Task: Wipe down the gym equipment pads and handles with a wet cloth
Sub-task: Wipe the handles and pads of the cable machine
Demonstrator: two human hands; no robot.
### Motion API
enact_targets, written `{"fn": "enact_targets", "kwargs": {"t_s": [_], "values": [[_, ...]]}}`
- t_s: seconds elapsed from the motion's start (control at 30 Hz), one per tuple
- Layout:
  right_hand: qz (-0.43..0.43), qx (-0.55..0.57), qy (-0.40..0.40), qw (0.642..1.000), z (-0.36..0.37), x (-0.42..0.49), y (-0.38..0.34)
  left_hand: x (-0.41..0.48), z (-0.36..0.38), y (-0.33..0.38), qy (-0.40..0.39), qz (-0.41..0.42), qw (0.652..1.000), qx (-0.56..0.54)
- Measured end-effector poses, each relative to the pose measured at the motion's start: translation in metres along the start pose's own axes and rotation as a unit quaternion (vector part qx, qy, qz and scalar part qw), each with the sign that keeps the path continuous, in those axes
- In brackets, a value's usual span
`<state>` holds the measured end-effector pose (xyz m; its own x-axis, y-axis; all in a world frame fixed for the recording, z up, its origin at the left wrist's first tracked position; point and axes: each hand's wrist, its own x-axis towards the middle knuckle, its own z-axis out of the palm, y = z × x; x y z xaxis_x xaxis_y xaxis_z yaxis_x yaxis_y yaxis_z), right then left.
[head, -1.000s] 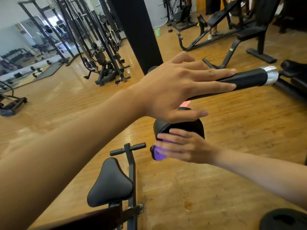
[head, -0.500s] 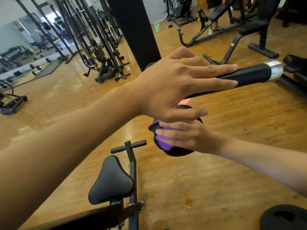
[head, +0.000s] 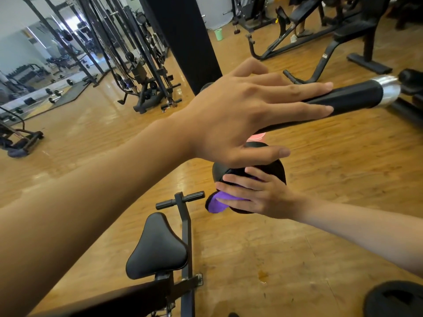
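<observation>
- Most of the purple cloth [head: 216, 205] is hiding under the right hand [head: 258, 195], with just a crumpled bit poking out past the fingertips. Something pink [head: 257, 136] is peeking out behind the left hand [head: 240, 115], can't tell what.
- The right fingers are lying pretty much straight, pressing the cloth onto the round black pad [head: 274, 170].
- The left hand is resting flat along the smooth black bar handle [head: 357, 94], fingers stretched out and gripping nothing.
</observation>
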<state>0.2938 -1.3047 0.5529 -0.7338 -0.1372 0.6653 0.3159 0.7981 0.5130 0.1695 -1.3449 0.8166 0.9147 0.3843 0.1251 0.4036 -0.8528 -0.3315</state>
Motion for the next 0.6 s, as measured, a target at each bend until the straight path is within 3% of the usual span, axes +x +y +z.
{"fn": "enact_targets", "kwargs": {"t_s": [0.13,0.27,0.33,0.47,0.53,0.6], "values": [[-0.098,0.059,-0.107,0.988,0.005,-0.034,-0.012,0.002,0.0,-0.002,-0.003,-0.01,1.0,0.005],[-0.016,0.099,0.003,0.995,-0.016,-0.002,0.01,0.004,0.0,-0.001,-0.005,-0.003,1.0,0.002],[0.013,0.091,0.004,0.996,-0.014,-0.005,0.009,0.005,0.0,-0.001,-0.002,-0.003,1.0,0.001],[-0.101,0.02,-0.104,0.989,0.012,-0.065,-0.007,0.004,0.001,-0.001,-0.005,-0.01,1.0,0.007],[-0.149,0.022,-0.111,0.982,0.006,-0.06,0.001,0.005,0.0,-0.002,-0.012,-0.013,1.0,0.001],[-0.123,0.079,-0.068,0.987,-0.006,-0.029,0.012,0.003,-0.001,-0.001,-0.015,-0.018,1.0,-0.006]]}}
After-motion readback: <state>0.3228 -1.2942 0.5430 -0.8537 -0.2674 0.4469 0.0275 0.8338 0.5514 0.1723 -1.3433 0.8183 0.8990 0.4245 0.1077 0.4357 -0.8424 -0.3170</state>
